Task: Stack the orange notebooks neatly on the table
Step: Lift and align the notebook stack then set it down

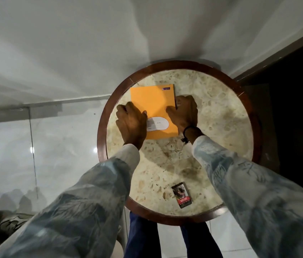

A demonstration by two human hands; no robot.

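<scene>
While both hands press in, the orange notebooks (153, 107) sit between them on the table (221, 116). Left hand (131, 123) and right hand (184, 113) clamp opposite edges, thumbs on top. Best squared with even inward pressure, then tapping the near edge flush.

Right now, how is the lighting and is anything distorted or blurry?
Head view: dim, warm light; the orange notebook is brightest, both hands shadowed. Wide-angle bending curves the wall edges. The notebook's label print is too soft to read; right background is nearly black.
</scene>
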